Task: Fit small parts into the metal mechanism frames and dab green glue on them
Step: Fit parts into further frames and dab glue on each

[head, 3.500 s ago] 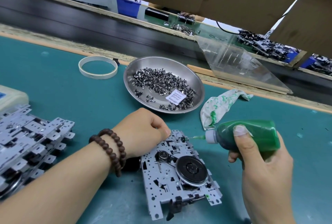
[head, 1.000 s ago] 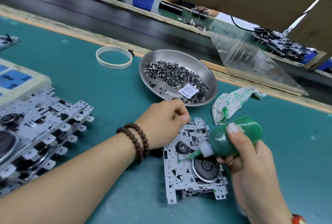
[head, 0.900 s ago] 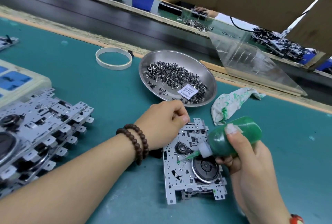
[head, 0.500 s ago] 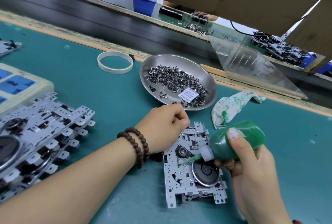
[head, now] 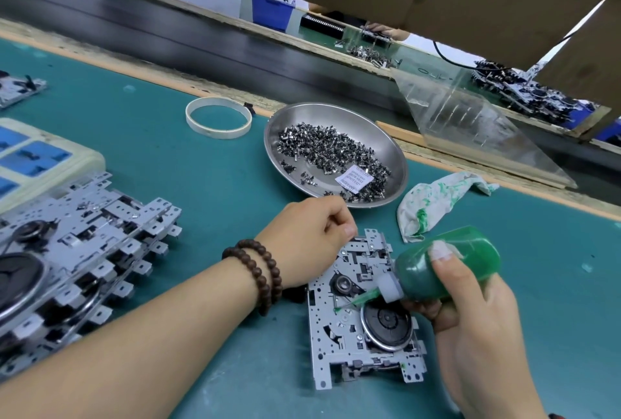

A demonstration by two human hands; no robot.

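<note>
At the far left a stack of metal mechanism frames waits on the teal surface, beside a cream and blue device. Further along, a white tape ring lies near the steel dish holding the small parts and a paper label. The left hand, with a bead bracelet at its wrist, rests on the upper left corner of the frame being worked on; its fingers are curled, and whether they pinch a part cannot be told. Right of it a glue-stained rag lies on the surface. The right hand grips the green glue bottle, thumb across its body. Compared with a few seconds ago, when the nozzle pointed at the frame's upper edge, the bottle has tipped down and its nozzle now reaches the plate just left of the black flywheel, where a green dab shows. That suggests this frame's gluing is under way and nearing its end, with the stack at left probably next.
</note>
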